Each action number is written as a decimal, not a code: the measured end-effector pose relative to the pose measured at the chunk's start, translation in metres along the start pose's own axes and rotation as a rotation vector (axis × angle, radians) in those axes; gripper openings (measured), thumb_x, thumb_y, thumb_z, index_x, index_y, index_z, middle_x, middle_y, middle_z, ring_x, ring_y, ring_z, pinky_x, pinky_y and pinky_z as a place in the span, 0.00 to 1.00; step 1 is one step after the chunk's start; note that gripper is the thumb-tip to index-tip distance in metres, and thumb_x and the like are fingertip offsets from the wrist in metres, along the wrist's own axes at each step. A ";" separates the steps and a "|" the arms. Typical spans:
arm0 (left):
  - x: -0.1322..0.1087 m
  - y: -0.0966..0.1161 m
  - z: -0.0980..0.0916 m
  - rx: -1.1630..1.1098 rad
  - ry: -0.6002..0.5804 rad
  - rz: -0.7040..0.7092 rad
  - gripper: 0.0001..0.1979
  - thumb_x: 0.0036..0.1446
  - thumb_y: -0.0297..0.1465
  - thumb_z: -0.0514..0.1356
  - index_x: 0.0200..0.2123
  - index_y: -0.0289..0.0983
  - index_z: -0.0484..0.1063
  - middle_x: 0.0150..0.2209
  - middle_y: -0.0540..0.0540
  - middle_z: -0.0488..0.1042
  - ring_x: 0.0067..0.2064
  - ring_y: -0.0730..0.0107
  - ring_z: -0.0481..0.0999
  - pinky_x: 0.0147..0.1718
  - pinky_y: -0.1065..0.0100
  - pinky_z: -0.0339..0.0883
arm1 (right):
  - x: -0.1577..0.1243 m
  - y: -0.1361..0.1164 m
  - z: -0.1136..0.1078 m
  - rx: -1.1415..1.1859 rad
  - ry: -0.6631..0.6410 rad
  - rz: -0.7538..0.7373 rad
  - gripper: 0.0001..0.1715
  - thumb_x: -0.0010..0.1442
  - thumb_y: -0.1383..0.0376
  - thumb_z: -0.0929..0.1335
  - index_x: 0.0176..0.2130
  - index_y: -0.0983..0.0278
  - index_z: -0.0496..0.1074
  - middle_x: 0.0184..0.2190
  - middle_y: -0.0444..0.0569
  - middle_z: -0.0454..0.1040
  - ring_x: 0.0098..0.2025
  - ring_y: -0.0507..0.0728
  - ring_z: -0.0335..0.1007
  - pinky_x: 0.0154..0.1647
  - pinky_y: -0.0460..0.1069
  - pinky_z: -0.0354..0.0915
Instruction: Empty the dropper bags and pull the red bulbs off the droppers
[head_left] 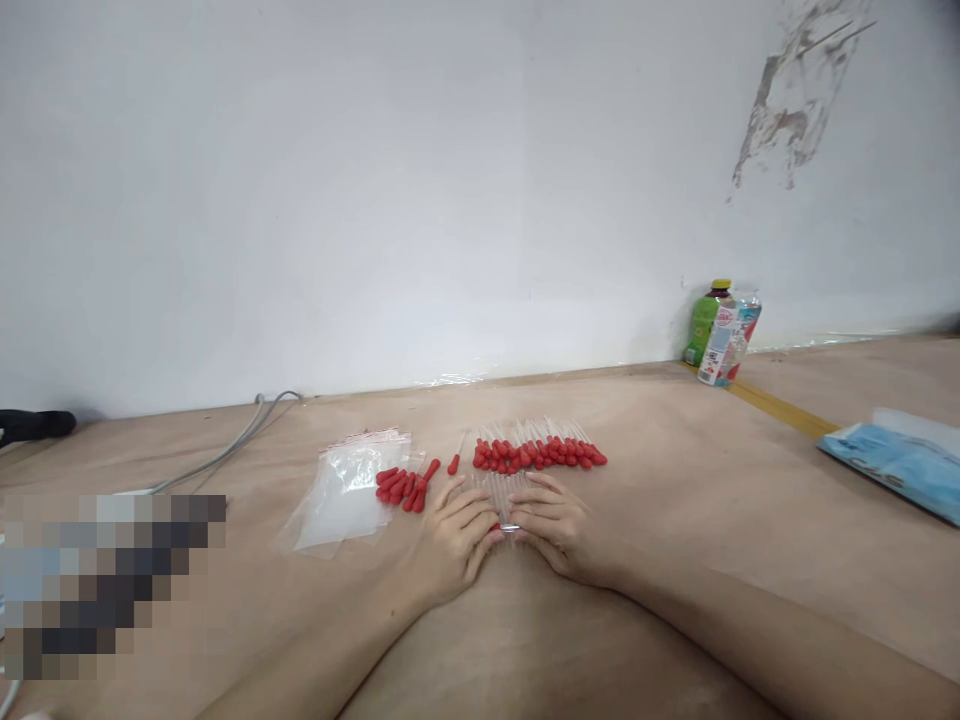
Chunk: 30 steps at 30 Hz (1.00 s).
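My left hand [456,540] and my right hand [553,528] lie flat on the brown table [675,520], fingertips almost meeting. Their stretched fingers press from either side against a small bunch of clear dropper tubes [501,492] between them. Just behind my hands is a row of several droppers with red rubber bulbs [540,452]. A small heap of loose red-bulbed droppers [405,485] lies left of it, and a single one [454,462] sits between the heap and the row. A stack of clear zip bags [346,490] lies further left.
A green bottle and a labelled bottle [720,330] stand against the white wall at the back right. A blue-and-clear packet [896,460] lies at the right edge. A grey cable [225,450] runs along the left; a dark object [34,425] sits far left.
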<state>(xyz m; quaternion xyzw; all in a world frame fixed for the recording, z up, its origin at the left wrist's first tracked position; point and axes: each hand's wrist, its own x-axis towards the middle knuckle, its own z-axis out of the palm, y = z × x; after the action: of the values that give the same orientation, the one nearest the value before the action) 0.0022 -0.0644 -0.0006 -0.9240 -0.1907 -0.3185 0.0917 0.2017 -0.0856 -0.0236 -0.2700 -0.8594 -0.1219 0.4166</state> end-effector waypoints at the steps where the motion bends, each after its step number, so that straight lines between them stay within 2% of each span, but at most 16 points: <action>1: -0.001 0.000 -0.001 -0.001 -0.012 0.002 0.06 0.57 0.26 0.53 0.36 0.37 0.69 0.35 0.49 0.75 0.44 0.67 0.71 0.54 0.55 0.51 | 0.000 0.000 -0.001 -0.001 0.008 -0.015 0.08 0.58 0.70 0.63 0.38 0.63 0.69 0.32 0.44 0.76 0.43 0.52 0.68 0.56 0.54 0.54; 9: -0.003 0.001 -0.002 -0.008 -0.014 0.024 0.06 0.58 0.28 0.52 0.34 0.37 0.69 0.34 0.49 0.76 0.45 0.66 0.70 0.55 0.54 0.51 | -0.006 0.003 -0.006 -0.010 0.024 -0.088 0.11 0.58 0.71 0.63 0.42 0.63 0.68 0.34 0.44 0.76 0.45 0.52 0.68 0.57 0.56 0.53; 13: -0.008 -0.003 -0.003 0.018 0.034 0.011 0.07 0.59 0.29 0.51 0.34 0.37 0.70 0.33 0.47 0.75 0.42 0.67 0.71 0.47 0.58 0.59 | -0.012 0.012 -0.013 0.007 0.016 -0.092 0.12 0.57 0.71 0.63 0.43 0.64 0.68 0.35 0.46 0.75 0.46 0.53 0.66 0.54 0.56 0.56; 16: -0.014 -0.017 -0.009 0.057 0.080 -0.101 0.08 0.59 0.30 0.51 0.34 0.38 0.70 0.33 0.46 0.73 0.36 0.68 0.70 0.37 0.64 0.64 | -0.016 0.022 -0.018 -0.052 0.068 0.059 0.11 0.58 0.68 0.63 0.42 0.63 0.70 0.28 0.46 0.72 0.36 0.54 0.66 0.41 0.53 0.62; 18: -0.015 -0.030 -0.017 0.085 0.113 -0.199 0.09 0.59 0.30 0.50 0.36 0.38 0.70 0.33 0.45 0.70 0.34 0.69 0.69 0.34 0.66 0.64 | -0.017 0.026 -0.020 -0.128 0.063 0.191 0.12 0.58 0.67 0.63 0.42 0.62 0.71 0.24 0.45 0.69 0.30 0.53 0.63 0.34 0.51 0.60; 20: -0.013 -0.046 -0.027 0.120 0.113 -0.334 0.11 0.60 0.29 0.48 0.40 0.38 0.70 0.33 0.45 0.67 0.34 0.68 0.68 0.33 0.67 0.65 | -0.017 0.026 -0.020 -0.187 0.022 0.282 0.14 0.58 0.67 0.62 0.43 0.62 0.70 0.24 0.46 0.69 0.28 0.53 0.62 0.33 0.50 0.57; 22: -0.007 -0.061 -0.035 0.153 0.051 -0.493 0.12 0.59 0.29 0.48 0.41 0.37 0.69 0.34 0.44 0.67 0.34 0.68 0.69 0.33 0.66 0.65 | -0.016 0.023 -0.020 -0.213 -0.006 0.353 0.16 0.58 0.68 0.60 0.44 0.64 0.69 0.27 0.48 0.70 0.30 0.53 0.63 0.34 0.50 0.56; 25: 0.002 -0.083 -0.041 0.178 -0.117 -0.687 0.12 0.56 0.28 0.49 0.43 0.37 0.67 0.36 0.45 0.69 0.36 0.68 0.70 0.37 0.67 0.64 | -0.014 0.018 -0.020 -0.215 -0.011 0.451 0.14 0.56 0.69 0.60 0.41 0.64 0.69 0.28 0.47 0.72 0.32 0.54 0.65 0.35 0.49 0.55; 30: 0.011 -0.102 -0.033 0.199 -0.230 -0.791 0.10 0.52 0.35 0.53 0.38 0.38 0.65 0.31 0.48 0.74 0.34 0.63 0.72 0.33 0.65 0.61 | -0.012 0.014 -0.019 -0.199 -0.032 0.508 0.08 0.52 0.71 0.61 0.33 0.64 0.67 0.25 0.45 0.71 0.29 0.53 0.65 0.35 0.49 0.52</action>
<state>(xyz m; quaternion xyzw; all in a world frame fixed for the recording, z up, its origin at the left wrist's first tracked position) -0.0497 0.0222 0.0370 -0.7957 -0.5695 -0.2041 0.0294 0.2285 -0.0869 -0.0217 -0.5185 -0.7543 -0.0933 0.3918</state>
